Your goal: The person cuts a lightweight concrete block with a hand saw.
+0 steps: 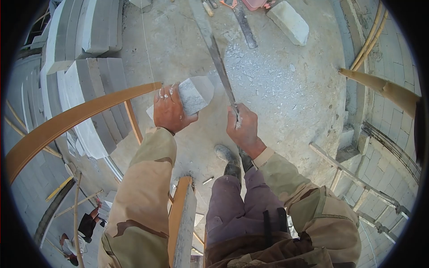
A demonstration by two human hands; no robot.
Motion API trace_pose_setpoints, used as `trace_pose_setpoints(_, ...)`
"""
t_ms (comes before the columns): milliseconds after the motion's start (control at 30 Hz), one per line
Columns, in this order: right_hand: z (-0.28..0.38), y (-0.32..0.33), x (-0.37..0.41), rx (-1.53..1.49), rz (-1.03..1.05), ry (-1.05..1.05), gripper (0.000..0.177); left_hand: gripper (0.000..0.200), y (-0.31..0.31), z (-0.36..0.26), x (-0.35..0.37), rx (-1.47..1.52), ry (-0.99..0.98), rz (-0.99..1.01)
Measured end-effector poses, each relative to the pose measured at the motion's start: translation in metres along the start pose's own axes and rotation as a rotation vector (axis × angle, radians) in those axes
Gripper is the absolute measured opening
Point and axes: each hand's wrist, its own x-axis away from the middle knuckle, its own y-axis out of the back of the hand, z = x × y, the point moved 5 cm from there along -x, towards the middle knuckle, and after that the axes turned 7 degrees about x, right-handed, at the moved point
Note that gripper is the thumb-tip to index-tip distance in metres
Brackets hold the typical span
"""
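My left hand (171, 108) is closed on a chunk of pale grey lightweight concrete block (195, 95), which has a rough white face turned to the right. White dust coats its fingertips. To the right, my right hand (242, 127) is wrapped around the near end of a long metal blade (218, 62), whose handle is hidden in the fist. The blade points up and away, a little right of the chunk, and widens toward its far end. A brown beam (85, 106) runs in from the left and ends beside my left hand.
Stacked pale blocks (96, 85) stand at the left. White chips (268, 78) litter the concrete floor, with a flat dark blade (245, 27) and a loose block (290, 23) beyond. A ladder-like frame (357, 178) is at the right, and another person (69, 248) at lower left.
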Motion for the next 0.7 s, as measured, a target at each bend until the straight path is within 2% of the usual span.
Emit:
trace_pose_setpoints(67,-0.014,-0.014,0.004,-0.101,-0.055,-0.04,0.034,0.107,0.002,0.0,-0.002,0.034,-0.018,0.006)
trace_pose_setpoints(133,-0.077,-0.074,0.007,0.321,0.351,-0.269,0.024,0.107,0.001,-0.005,0.001,0.017,-0.032,-0.013)
trace_pose_setpoints(200,-0.093,-0.066,0.005,0.336,0.316,-0.223,0.023,0.106,0.007,0.001,-0.01,-0.023,-0.037,-0.045)
trace_pose_setpoints(267,-0.086,-0.06,0.023,0.36,0.341,-0.198,0.022,0.107,0.005,-0.003,-0.003,0.005,-0.011,0.006)
trace_pose_setpoints(333,-0.026,-0.01,0.02,-0.031,-0.019,0.011,0.029,0.107,0.004,0.0,-0.004,0.045,0.009,0.015)
trace_pose_setpoints(367,-0.017,-0.012,0.022,-0.029,0.004,0.013,0.029,0.107,0.003,0.001,-0.004,0.079,0.002,0.013)
trace_pose_setpoints(433,-0.007,-0.01,0.017,-0.129,-0.114,-0.045,0.028,0.108,0.001,0.002,-0.004,0.073,0.002,0.013)
trace_pose_setpoints(467,-0.016,-0.023,0.014,-0.129,-0.109,-0.04,0.028,0.109,0.002,0.002,-0.004,0.066,-0.011,0.01)
trace_pose_setpoints(533,-0.054,-0.075,0.004,0.315,0.296,-0.132,0.015,0.109,0.005,0.002,-0.005,0.067,-0.026,0.006)
trace_pose_setpoints(667,-0.05,-0.057,-0.007,0.268,0.3,-0.012,0.015,0.111,0.009,0.006,-0.007,0.113,-0.026,0.046)
trace_pose_setpoints(700,-0.022,-0.034,-0.019,0.154,0.163,0.034,0.021,0.111,0.009,0.009,-0.009,0.114,-0.009,0.038)
